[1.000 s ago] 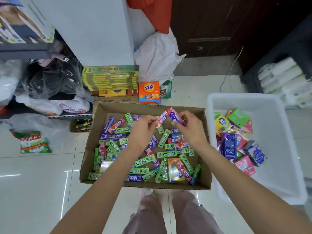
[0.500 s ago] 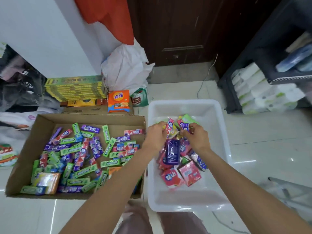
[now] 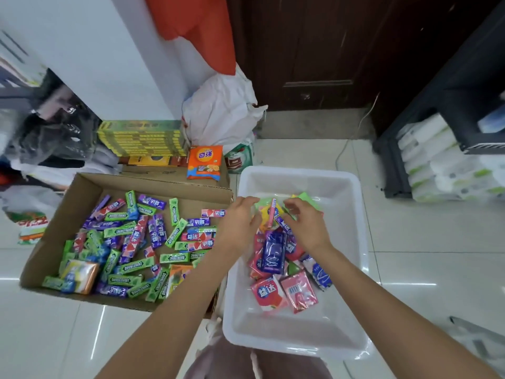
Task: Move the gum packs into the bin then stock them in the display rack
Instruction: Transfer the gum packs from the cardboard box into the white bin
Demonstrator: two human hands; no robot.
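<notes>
White plastic bin (image 3: pixel 352 187) is set on the tiled floor (image 3: pixel 410 269), just right of a cardboard box (image 3: pixel 54 258). Both hands are held over the bin's far half. L hand (image 3: pixel 239 222) is seen w/ fingers loosely extended, nothing clearly gripped. R hand (image 3: pixel 307 222) has fingers curled downward over the pile; whether anything is pinched can't be told. Betw. the two hands a pink stick pack (image 3: pixel 272 214) is seen standing on end, tilted slightly, w/ a purple stick pack (image 3: pixel 282 225) just below it near the R fingertips; contact w/ either hand can't be confirmed.

In the bin, gum packs are piled: a dark blue pouch (image 3: pixel 273 253) lies mid-pile, two pink pouches (image 3: pixel 284 294) are laid side by side nearest the person, green packs (image 3: pixel 310 201) at the far end.

In the box, many stick packs (image 3: pixel 136 242) (green, purple, red/pink) are scattered loose in no order, plus an orange-edged pouch (image 3: pixel 80 274) at its near L corner.

Behind the box, yellow-green cartons (image 3: pixel 139 138) are stacked, an orange sachet (image 3: pixel 205 162) is propped beside them, and a white plastic bag (image 3: pixel 218 113) is slumped at the wall. A dark shelf unit (image 3: pixel 448 105) stands far R, w/ wrapped white rolls (image 3: pixel 451 173) stored low in it.
</notes>
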